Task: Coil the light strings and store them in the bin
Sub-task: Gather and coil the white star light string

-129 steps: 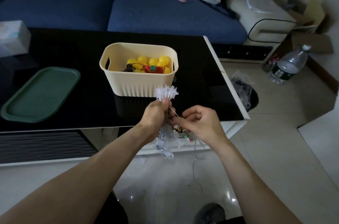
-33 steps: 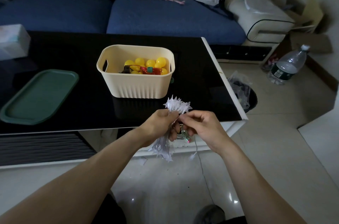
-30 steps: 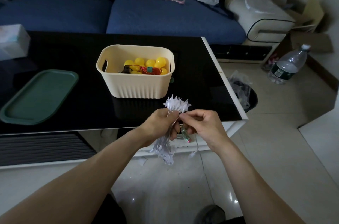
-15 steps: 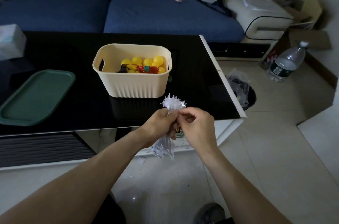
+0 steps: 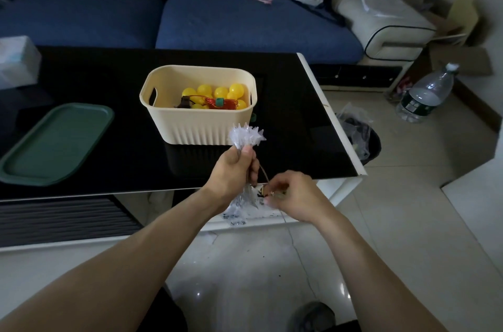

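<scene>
Fingers (image 5: 246, 154) | left grip light string (image 5: 246, 137) | right pinch wire (image 5: 263, 172) below

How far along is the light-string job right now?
Done: a yellow ball string already lies in the cream bin. In hand: the left hand grips the white spiky string bundle, while the right hand pinches its wire near the bottom. Left: finish coiling and place this bundle in the bin.

The left hand (image 5: 231, 172) holds a bunch of white spiky lights (image 5: 246, 137) and the right hand (image 5: 292, 195) pinches its thin wire (image 5: 263, 172), near the table's (image 5: 313, 127) front edge, before the cream bin (image 5: 201, 125).
</scene>
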The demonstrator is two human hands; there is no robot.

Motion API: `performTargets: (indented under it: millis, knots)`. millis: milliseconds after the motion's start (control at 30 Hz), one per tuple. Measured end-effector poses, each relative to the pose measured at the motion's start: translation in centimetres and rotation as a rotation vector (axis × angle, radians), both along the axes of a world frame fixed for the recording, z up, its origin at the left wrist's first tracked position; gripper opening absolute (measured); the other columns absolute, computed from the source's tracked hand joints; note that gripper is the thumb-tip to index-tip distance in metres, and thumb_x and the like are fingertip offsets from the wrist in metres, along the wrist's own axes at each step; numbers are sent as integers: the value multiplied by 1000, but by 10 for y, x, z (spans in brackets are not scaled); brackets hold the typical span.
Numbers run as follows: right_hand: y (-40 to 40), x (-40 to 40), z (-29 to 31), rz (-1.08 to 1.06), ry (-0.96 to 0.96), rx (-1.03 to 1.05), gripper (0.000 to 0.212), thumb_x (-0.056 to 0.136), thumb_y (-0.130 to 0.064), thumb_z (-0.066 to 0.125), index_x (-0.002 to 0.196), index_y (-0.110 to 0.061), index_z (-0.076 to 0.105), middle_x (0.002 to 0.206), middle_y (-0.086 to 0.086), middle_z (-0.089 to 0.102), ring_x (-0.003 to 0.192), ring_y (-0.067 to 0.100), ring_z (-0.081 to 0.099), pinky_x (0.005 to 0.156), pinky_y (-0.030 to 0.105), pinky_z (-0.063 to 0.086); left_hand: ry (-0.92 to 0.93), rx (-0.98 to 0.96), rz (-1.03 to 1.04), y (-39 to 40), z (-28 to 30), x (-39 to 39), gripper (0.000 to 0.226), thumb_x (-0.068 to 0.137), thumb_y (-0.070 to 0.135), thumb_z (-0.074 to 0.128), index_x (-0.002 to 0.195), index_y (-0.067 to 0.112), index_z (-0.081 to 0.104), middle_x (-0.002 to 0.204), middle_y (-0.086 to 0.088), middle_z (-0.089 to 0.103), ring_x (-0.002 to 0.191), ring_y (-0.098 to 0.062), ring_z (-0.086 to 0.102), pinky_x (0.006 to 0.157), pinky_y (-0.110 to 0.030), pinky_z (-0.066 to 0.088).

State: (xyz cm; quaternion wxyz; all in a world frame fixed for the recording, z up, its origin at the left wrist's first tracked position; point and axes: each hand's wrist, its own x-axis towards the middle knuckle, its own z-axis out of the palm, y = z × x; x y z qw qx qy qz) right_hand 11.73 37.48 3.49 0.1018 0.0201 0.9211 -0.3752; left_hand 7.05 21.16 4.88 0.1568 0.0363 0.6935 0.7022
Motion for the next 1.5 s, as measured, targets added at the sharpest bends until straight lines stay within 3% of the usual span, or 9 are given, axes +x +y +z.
performTargets:
  millis: [200,333,500,633,767,867,1000,1267,1500]
  knots:
    - [12,-3,-18,-41,-256,50,10,96,-30,64,103,-25,61,86,-11,62,70,3,58,59,19,43,-49,25,-17,-3,3,-5,36,108,26,34,94,0,54,71,-8,62,57,-15,56,60,-28,50]
    - [20,-8,-14,-242,-253,20,37,92,-35,71,113,-22,44,95,2,72,75,12,68,60,23,48,-61,71,118,-1,4,-6,35,108,27,34,89,4,53,75,-8,60,56,-15,55,53,-24,48]
    - [34,-6,-2,-222,-223,18,17,92,-32,73,87,-17,66,70,-7,74,70,1,66,67,23,45,-97,89,247,-5,1,-13,37,107,30,37,93,1,55,70,-8,58,57,-16,54,52,-22,50]
    - [39,0,8,-189,-88,-225,12,90,-22,76,89,-10,71,70,3,76,67,16,74,74,30,59,-130,219,278,-6,4,-15,39,108,29,36,81,5,52,62,-6,55,62,-22,59,64,-34,54]
    - [33,2,17,-161,89,-308,12,89,-26,75,81,-18,76,57,-2,66,52,9,58,59,22,49,-172,320,252,-8,10,-15,36,107,28,36,86,4,53,61,-5,56,70,-29,68,77,-44,57]
    - [23,3,21,-75,63,-311,15,89,-26,76,77,-17,77,51,-7,57,47,6,46,51,16,39,-240,384,200,-9,14,-14,32,107,29,38,82,11,49,60,-5,43,52,-23,51,56,-36,47]
    - [14,4,20,57,-25,-219,20,86,-32,79,73,-17,76,56,6,59,48,11,41,49,18,34,-296,399,127,-9,16,-12,29,106,32,38,82,17,45,59,0,29,47,-15,30,52,-31,32]
    - [6,3,21,118,-114,-104,17,82,-28,83,72,-16,77,64,1,69,51,2,50,54,18,40,-225,363,176,-10,17,-11,31,107,30,35,96,7,52,72,-11,65,62,-27,69,63,-39,59]
    - [0,7,20,123,-199,48,35,86,-49,74,77,-15,76,61,-8,68,52,-4,59,55,15,46,-216,379,202,-14,14,-14,33,107,33,35,81,17,47,59,3,32,47,-10,28,47,-25,29]
